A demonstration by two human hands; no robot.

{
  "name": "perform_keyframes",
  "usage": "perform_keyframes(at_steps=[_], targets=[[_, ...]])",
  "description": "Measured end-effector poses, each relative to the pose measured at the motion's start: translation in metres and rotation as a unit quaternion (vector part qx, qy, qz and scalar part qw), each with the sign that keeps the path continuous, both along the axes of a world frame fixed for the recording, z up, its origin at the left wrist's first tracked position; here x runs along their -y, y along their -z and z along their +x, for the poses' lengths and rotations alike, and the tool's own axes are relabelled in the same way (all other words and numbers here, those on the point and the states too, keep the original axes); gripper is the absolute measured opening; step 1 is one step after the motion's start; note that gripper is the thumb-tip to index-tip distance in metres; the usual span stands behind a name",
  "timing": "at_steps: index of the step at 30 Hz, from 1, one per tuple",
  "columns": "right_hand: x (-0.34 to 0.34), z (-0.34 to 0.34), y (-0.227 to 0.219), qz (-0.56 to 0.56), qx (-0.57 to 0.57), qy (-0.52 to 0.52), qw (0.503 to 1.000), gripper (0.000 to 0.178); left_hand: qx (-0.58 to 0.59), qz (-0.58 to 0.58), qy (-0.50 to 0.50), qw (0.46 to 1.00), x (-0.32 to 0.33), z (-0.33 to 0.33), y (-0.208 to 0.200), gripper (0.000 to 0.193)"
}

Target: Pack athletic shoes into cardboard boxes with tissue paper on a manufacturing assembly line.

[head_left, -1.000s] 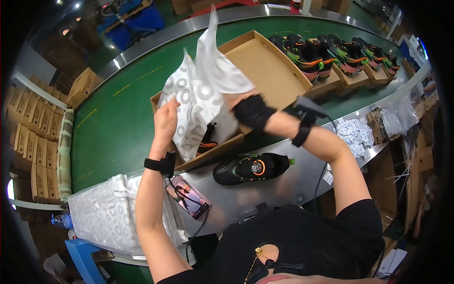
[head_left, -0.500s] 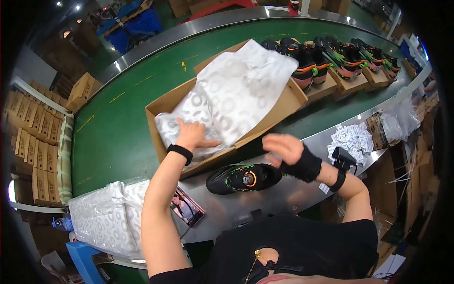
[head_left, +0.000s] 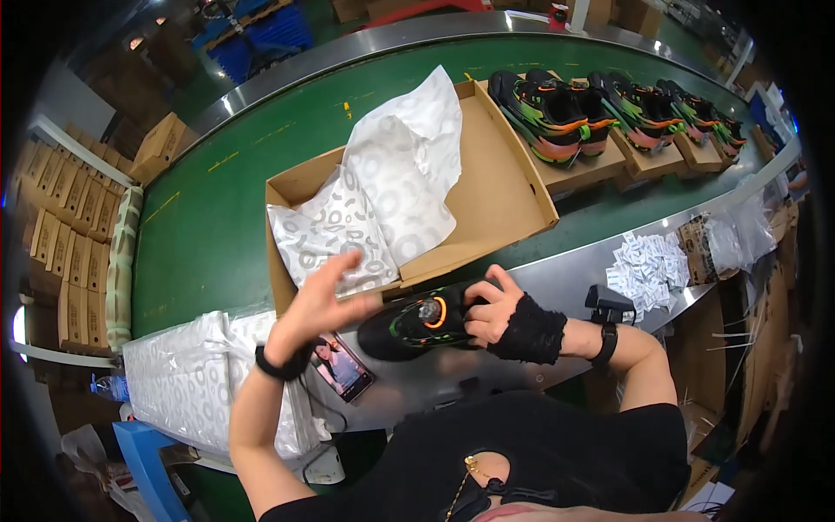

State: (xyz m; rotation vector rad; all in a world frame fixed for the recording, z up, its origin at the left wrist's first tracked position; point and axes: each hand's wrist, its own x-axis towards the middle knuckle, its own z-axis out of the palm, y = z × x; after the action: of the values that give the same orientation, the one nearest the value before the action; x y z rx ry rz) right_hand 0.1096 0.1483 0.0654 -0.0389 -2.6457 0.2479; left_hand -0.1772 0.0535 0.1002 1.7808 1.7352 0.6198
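Observation:
My right hand [head_left: 494, 309], in a black wrist wrap, grips the heel end of a black sneaker [head_left: 404, 327] with green and orange trim over the metal ledge. My left hand [head_left: 326, 300] holds nothing; its thumb and fingers are spread close to the shoe's toe, slightly blurred. Just beyond both hands lies an open cardboard shoebox [head_left: 496, 187] on the green belt. White patterned tissue paper [head_left: 374, 200] covers its left part and stands up over the far edge, leaving the brown bottom bare on the right.
Pairs of similar sneakers [head_left: 557, 117] sit on boxes at the right. A pile of small white packets [head_left: 648, 270] lies on the metal ledge. Left of me are a phone [head_left: 344, 365] and a stack of wrapped tissue sheets [head_left: 183, 374]. Stacked shoeboxes [head_left: 83, 270] line the far left.
The tissue has folded back leftward, baring the box's right side. My left hand has left the paper and come nearer the shoe. My right hand has taken hold of the sneaker, now tilted.

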Motion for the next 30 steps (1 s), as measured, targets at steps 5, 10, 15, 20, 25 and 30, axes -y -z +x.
perform_keyframes(at_steps=[5, 10, 15, 20, 25, 30], targets=[[0.008, -0.041, -0.059, 0.013, -0.071, -0.090, 0.993, 0.015, -0.145, 0.079, 0.032, 0.986, 0.064, 0.050, -0.043, 0.080], [0.005, -0.067, -0.090, 0.078, -0.246, -0.031, 0.966, 0.031, 0.023, 0.123, -0.207, 0.970, 0.077, 0.023, -0.030, 0.061], [0.007, -0.046, -0.016, -0.164, 0.025, -0.122, 0.979, 0.032, 0.462, 0.059, -0.333, 0.820, 0.009, -0.024, 0.006, 0.036], [-0.003, -0.017, 0.035, -0.470, 0.171, 0.022, 0.866, 0.049, 0.612, -0.106, -0.302, 0.723, -0.068, -0.061, 0.069, 0.051], [-0.042, -0.039, 0.075, -0.788, 0.112, 0.147, 0.587, 0.052, 0.450, -0.320, -0.233, 0.800, -0.098, -0.028, 0.072, 0.053], [-0.070, -0.074, 0.058, -0.723, -0.259, 0.222, 0.601, 0.040, 0.482, -0.247, -0.186, 0.820, -0.084, -0.006, 0.037, 0.044]])
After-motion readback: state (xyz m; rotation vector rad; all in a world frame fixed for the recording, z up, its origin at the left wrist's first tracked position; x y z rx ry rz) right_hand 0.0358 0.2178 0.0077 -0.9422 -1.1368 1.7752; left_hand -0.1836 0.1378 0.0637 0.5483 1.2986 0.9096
